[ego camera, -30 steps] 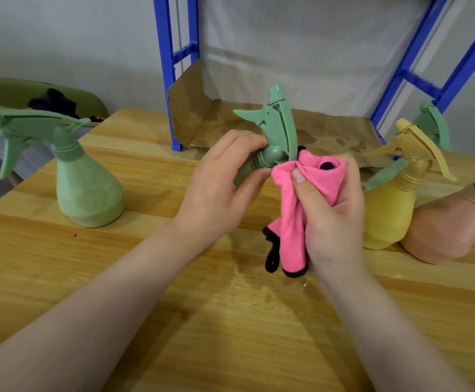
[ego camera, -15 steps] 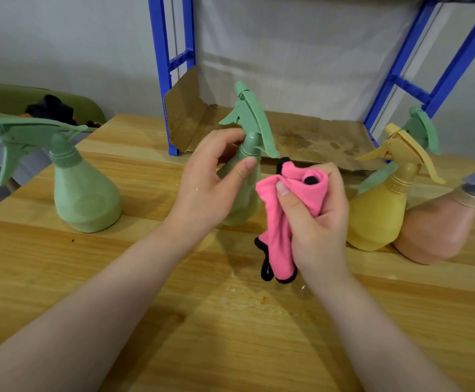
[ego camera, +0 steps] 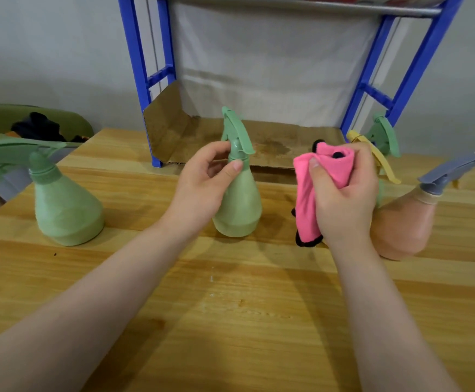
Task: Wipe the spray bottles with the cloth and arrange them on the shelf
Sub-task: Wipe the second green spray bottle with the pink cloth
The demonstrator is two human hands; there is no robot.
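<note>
Our left hand (ego camera: 202, 188) curls half-closed around the neck of the pale green plastic spray bottle (ego camera: 237, 205) standing upright at table centre, while at its three o'clock — just apart — our right hand (ego camera: 343, 199) is fisted tight on the bunched pink cloth with black trim (ego camera: 312, 193).

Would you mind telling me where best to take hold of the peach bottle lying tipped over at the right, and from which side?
Probably the narrow neck just below the grey spray head, coming from above with the right hand. The peach bottle lies tilted, its wide base toward the person and its neck raised up and to the right, so the neck is the slimmest, most exposed part.
</note>
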